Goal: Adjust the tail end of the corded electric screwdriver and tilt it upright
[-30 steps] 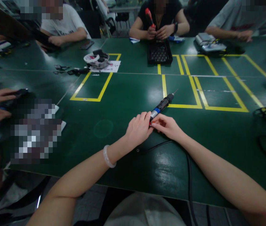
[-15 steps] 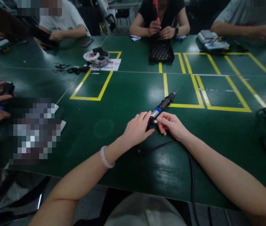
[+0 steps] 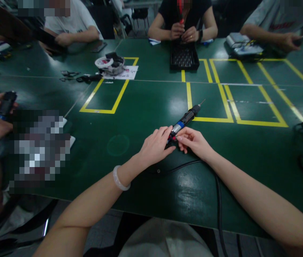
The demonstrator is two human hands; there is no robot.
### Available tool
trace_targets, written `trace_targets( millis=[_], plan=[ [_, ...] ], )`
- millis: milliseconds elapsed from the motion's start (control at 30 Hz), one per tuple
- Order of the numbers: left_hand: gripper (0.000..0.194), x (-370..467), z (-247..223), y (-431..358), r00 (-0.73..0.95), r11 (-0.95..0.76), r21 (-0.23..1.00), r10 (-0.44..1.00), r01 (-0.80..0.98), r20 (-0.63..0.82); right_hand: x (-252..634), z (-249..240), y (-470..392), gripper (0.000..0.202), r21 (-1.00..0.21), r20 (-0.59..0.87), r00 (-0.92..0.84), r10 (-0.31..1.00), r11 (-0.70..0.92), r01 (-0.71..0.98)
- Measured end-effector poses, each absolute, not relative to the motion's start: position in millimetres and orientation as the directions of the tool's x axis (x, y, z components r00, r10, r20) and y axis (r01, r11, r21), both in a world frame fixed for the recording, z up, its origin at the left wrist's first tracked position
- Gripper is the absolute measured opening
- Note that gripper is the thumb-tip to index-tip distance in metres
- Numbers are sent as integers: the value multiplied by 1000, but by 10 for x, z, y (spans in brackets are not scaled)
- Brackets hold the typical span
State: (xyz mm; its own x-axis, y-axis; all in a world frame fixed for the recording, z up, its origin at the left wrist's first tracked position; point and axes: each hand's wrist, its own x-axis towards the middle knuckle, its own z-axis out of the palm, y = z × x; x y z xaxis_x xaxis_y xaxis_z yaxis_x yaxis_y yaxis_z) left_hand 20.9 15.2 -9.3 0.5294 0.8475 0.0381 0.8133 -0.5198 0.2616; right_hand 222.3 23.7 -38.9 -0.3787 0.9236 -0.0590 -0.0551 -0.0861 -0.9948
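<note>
A black, silver and blue electric screwdriver (image 3: 179,125) lies at a slant on the green table, its thin bit pointing away to the upper right. My left hand (image 3: 155,145) is wrapped over its rear end and hides part of it. My right hand (image 3: 193,141) pinches something small, with red wires or parts showing beside its fingertips at the rear of the tool. What exactly lies between those fingertips is too small to tell. A black cable (image 3: 219,203) runs beneath my right wrist and down over the table's near edge.
Yellow tape (image 3: 213,120) marks rectangles on the table (image 3: 146,192). A black tray (image 3: 184,59), tape rolls (image 3: 104,63) on paper, and a grey device (image 3: 244,46) lie farther back. Several people sit around; a person's hands at left hold a dark tool (image 3: 6,103).
My right fingertips have shifted slightly left, and red now shows there where a small white piece showed. The dark tool in the left person's hands has tilted more upright.
</note>
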Motion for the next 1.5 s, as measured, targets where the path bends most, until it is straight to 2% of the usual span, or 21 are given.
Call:
trace_targets(
  millis=[67, 133, 233, 300, 367, 500, 600, 667, 767, 867, 1167, 1500],
  plan=[
    [73, 207, -91, 154, 528, -518, 263, 849, 814, 36, 2241, -414, 223, 31, -999, 24, -402, 915, 35, 21],
    [76, 207, -86, 156, 525, -513, 262, 851, 818, 27, 2268, -415, 211, 21, -958, 145, -440, 886, 237, 160],
    [79, 209, -86, 158, 524, -511, 257, 851, 820, 21, 2313, -381, 199, 12, -758, 312, -534, 786, 545, 358],
    [80, 208, -93, 159, 527, -516, 250, 849, 819, 25, 2336, -350, 191, 16, -639, 348, -590, 729, 645, 420],
    [80, 209, -99, 158, 529, -521, 238, 848, 820, 34, 2349, -320, 180, 20, -587, 355, -610, 708, 677, 444],
    [77, 237, -89, 138, 531, -532, 187, 845, 826, 60, 2346, -277, 156, 27, -616, 340, -589, 733, 647, 449],
    [66, 301, -70, 109, 495, -497, 134, 867, 857, 52, 2341, -279, 160, 27, -674, 312, -565, 763, 598, 435],
    [61, 352, -72, 92, 473, -475, 110, 880, 873, 51, 2351, -301, 182, 27, -754, 278, -528, 803, 523, 398],
    [62, 395, -98, 84, 475, -480, 86, 877, 873, 67, 2384, -350, 230, 30, -896, 203, -414, 887, 339, 286],
    [66, 365, -119, 98, 485, -489, 58, 871, 870, 76, 2405, -388, 266, 32, -958, 159, -317, 935, 224, 180],
    [65, -157, -66, 257, 421, -421, -21, 905, 907, 53, 2371, -398, 246, 27, -956, 139, -298, 944, 207, 209],
    [66, -1073, -78, 694, 126, -126, -13, 991, 992, 38, 2363, -387, 249, 24, -949, 103, -311, 945, 187, 255]
  ],
)
